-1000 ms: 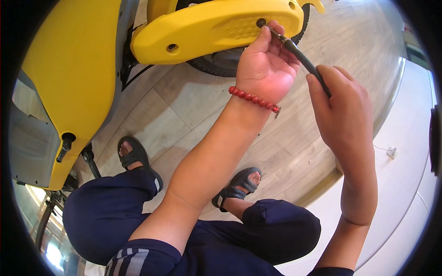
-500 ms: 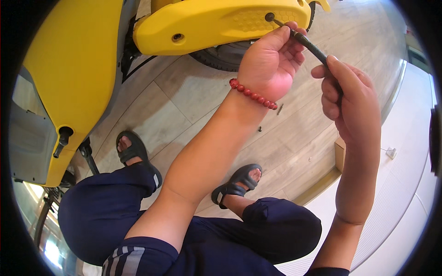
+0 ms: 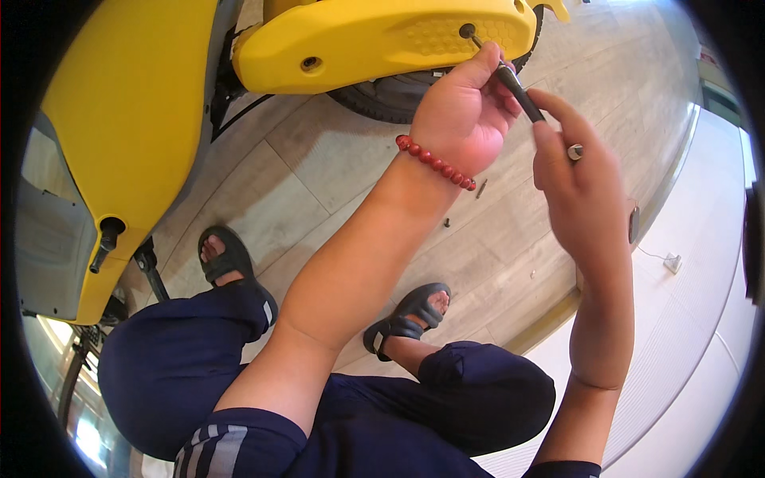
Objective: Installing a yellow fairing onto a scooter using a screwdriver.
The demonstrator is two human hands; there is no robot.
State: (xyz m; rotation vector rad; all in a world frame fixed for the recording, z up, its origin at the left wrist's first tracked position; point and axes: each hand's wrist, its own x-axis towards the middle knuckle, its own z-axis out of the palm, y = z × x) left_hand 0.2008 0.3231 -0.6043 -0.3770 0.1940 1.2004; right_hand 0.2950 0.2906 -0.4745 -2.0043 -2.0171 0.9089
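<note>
A slim screwdriver (image 3: 522, 95) with a dark handle slants from upper left to lower right, its shaft reaching a dark recessed hole (image 3: 467, 31) in the yellow panel (image 3: 358, 44). Whether its tip is seated on a screw, I cannot see. My left hand (image 3: 462, 107), wearing a red bead bracelet (image 3: 434, 163), is closed around the front of the tool, thumb and fingers pinching near the shaft. Farther back, my right hand (image 3: 586, 179) grips the handle, whose silver end (image 3: 575, 151) shows between the fingers.
The yellow two-wheeler's body (image 3: 127, 103) stands at the left, a black tyre (image 3: 382, 99) under the panel. A second hole (image 3: 311, 63) shows on the panel. A small screw (image 3: 447, 223) and a thin metal piece (image 3: 481, 189) lie on the wood-look floor. A white ribbed surface (image 3: 637, 350) lies right.
My right hand has turned and shifted slightly left along the handle, and the handle's silver end has come into sight. My left hand stays at the shaft.
</note>
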